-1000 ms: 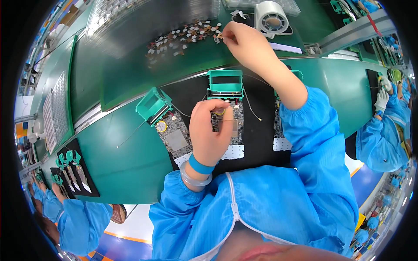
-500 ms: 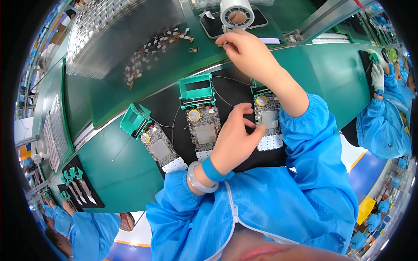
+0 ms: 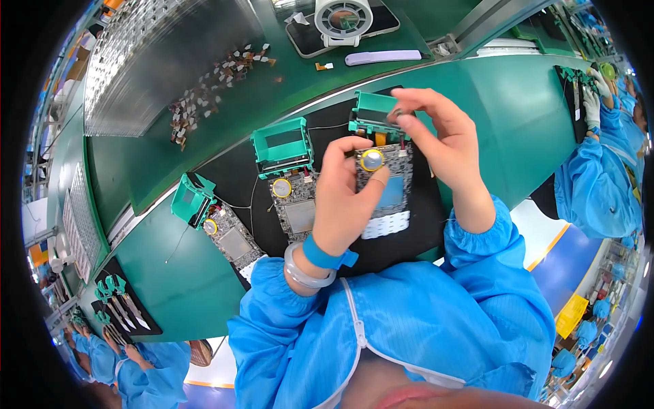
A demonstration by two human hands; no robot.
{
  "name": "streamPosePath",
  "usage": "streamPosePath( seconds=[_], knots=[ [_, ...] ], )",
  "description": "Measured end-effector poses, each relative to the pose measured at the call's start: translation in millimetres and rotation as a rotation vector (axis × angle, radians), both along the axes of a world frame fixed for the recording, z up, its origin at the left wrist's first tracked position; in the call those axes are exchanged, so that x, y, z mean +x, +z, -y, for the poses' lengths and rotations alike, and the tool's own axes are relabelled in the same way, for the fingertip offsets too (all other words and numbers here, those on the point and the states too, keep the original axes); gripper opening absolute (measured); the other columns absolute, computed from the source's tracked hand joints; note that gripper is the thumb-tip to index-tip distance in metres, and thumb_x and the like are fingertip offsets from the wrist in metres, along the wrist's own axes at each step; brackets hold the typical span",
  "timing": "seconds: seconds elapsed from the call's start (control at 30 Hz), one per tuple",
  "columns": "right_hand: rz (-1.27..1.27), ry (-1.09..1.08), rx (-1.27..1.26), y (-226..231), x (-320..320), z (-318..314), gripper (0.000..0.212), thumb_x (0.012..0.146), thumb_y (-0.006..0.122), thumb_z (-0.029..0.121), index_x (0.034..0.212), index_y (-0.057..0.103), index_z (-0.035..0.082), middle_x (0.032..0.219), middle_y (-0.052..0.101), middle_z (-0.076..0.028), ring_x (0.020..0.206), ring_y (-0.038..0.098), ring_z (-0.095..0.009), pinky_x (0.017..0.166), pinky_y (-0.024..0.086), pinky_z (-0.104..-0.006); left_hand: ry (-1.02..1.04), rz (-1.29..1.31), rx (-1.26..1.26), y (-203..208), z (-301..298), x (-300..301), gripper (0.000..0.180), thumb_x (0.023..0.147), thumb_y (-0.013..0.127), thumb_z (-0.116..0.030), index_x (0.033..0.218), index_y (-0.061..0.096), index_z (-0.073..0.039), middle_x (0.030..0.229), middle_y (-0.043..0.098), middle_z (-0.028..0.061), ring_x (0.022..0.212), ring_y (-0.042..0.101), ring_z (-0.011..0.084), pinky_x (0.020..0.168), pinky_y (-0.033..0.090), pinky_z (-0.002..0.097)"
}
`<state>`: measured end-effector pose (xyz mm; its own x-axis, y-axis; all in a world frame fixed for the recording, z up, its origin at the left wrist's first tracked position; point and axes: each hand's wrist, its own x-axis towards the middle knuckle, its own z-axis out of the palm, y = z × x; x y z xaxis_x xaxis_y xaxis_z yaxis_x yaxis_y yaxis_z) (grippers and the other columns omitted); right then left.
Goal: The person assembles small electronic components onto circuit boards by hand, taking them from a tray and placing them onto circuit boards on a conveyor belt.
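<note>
A circuit board (image 3: pixel 402 167) lies on the black mat (image 3: pixel 426 211), with a yellow-rimmed coin cell (image 3: pixel 372 161), a white perforated strip along its near edge and a green plastic frame (image 3: pixel 375 102) at its far end. My left hand (image 3: pixel 347 201) grips the board's left side, thumb on top by the coin cell. Over the frame's right end, my right hand (image 3: pixel 443 133) pinches a small dark piece, too blurred to name. An orange ribbon shows between frame and board. To the left lie a second board (image 3: pixel 300 213) with its frame (image 3: pixel 281 140) and a third board (image 3: pixel 234 242) with a tilted frame (image 3: pixel 191 198).
Behind the mat are a heap of small ribbon connectors (image 3: pixel 204 95), one loose connector (image 3: pixel 324 67), a purple strip (image 3: pixel 383 57), a white fan (image 3: pixel 343 19) on a phone (image 3: pixel 388 24) and clear trays (image 3: pixel 150 61). A gloved co-worker (image 3: pixel 591 109) sits right; others work lower left.
My right hand has come back from beside the fan to the right-hand board's green frame. My left hand has taken hold of that board. The view has shifted; boards appear further left.
</note>
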<state>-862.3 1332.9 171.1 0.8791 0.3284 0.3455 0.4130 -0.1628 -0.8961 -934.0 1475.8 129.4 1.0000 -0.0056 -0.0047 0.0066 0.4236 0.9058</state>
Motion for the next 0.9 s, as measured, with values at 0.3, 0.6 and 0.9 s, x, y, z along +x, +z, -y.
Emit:
streamPosePath(
  seconds=[0.3, 0.6, 0.9],
  knots=[
    [0.274, 0.169, -0.155, -2.5, 0.0, -3.6, 0.016, 0.074, 0.064, -0.005, 0.088, 0.066, 0.002, 0.083, 0.064, -0.007, 0.080, 0.056, -0.021, 0.071, 0.044, -0.0312, 0.090, -0.013, 0.059, -0.6, -6.5, -0.8, 0.026, 0.082, 0.062, 0.004, 0.104, 0.052, -0.003, 0.086, 0.057, -0.0012, 0.077, 0.053, 0.0034, 0.067, 0.042, 0.0169],
    [0.352, 0.164, -0.193, -2.1, 0.0, -3.5, 0.018, 0.072, 0.064, -0.006, 0.087, 0.067, 0.003, 0.079, 0.062, -0.006, 0.078, 0.055, -0.022, 0.069, 0.043, -0.0303, 0.091, -0.017, 0.050, 1.2, -6.0, -0.2, 0.025, 0.082, 0.062, 0.003, 0.104, 0.052, -0.003, 0.087, 0.057, -0.0011, 0.078, 0.053, 0.0029, 0.067, 0.042, 0.0164],
    [0.256, 0.197, -0.198, -2.6, 1.2, -1.1, 0.017, 0.072, 0.063, -0.005, 0.087, 0.067, 0.004, 0.078, 0.059, -0.006, 0.080, 0.053, -0.021, 0.070, 0.042, -0.0303, 0.096, -0.038, 0.045, -0.2, -6.8, 1.8, 0.026, 0.080, 0.063, 0.005, 0.102, 0.052, -0.002, 0.088, 0.056, 0.0010, 0.082, 0.052, 0.0046, 0.070, 0.043, 0.0180]
  ],
)
